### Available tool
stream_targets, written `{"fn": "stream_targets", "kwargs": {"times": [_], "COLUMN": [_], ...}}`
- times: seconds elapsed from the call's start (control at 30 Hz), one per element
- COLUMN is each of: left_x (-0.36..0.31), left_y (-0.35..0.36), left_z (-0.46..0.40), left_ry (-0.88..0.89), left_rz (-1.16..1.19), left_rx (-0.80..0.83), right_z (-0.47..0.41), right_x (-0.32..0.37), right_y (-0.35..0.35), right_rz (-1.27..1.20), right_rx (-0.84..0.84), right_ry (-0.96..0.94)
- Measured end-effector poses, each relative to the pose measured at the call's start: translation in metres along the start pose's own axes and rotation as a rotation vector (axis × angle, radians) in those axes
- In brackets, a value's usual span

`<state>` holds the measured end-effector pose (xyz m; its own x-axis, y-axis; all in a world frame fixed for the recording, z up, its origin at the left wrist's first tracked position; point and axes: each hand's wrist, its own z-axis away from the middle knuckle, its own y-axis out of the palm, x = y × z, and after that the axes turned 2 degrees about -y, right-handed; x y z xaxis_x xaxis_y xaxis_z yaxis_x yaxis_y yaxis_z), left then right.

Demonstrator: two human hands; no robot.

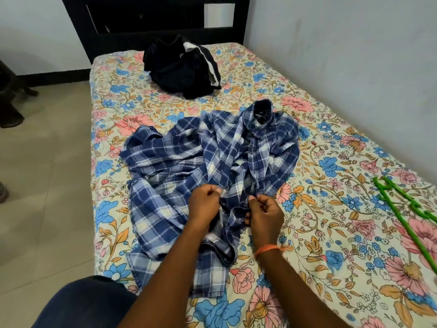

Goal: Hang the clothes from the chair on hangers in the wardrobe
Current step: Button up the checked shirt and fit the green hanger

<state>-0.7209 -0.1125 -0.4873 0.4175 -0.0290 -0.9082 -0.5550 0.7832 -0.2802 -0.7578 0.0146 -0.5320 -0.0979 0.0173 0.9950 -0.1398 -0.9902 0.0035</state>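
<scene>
A blue and white plaid shirt [194, 166] lies crumpled on the bed with its collar toward the far right. My left hand [205, 204] pinches one front edge of the shirt near its lower part. My right hand [264, 217], an orange thread at its wrist, pinches the facing front edge. The two hands are close together over the shirt's opening. A green plastic hanger [406, 214] lies on the bed at the right edge. A pile of dark clothes with a white stripe [182, 69] sits near the head of the bed.
The bed [319, 245] has a floral sheet and stands against the right wall. A dark headboard [151, 20] closes its far end. Tiled floor [47, 185] runs along the left, with dark furniture legs [11, 100] at the far left.
</scene>
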Motion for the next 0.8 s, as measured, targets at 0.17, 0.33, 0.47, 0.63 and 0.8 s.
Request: {"fn": "stream_targets", "kwargs": {"times": [0.17, 0.33, 0.47, 0.63, 0.8], "left_x": [0.005, 0.007, 0.003, 0.002, 0.005], "left_y": [0.008, 0.010, 0.009, 0.009, 0.021], "left_z": [0.001, 0.003, 0.000, -0.005, 0.011], "left_ry": [0.116, 0.431, 0.457, 0.367, 0.468], "left_rz": [-0.300, -0.668, -0.714, -0.587, -0.768], "left_rx": [-0.129, -0.177, -0.155, -0.154, -0.058], "right_z": [0.004, 0.004, 0.003, 0.007, 0.018], "right_x": [-0.007, -0.006, -0.008, -0.006, -0.003], "right_y": [0.004, 0.006, 0.006, 0.005, 0.000], "right_rz": [0.063, 0.087, 0.094, 0.097, 0.180], "right_rx": [-0.002, -0.008, -0.008, -0.010, 0.009], "right_ry": [-0.104, -0.144, -0.152, -0.183, -0.334]}}
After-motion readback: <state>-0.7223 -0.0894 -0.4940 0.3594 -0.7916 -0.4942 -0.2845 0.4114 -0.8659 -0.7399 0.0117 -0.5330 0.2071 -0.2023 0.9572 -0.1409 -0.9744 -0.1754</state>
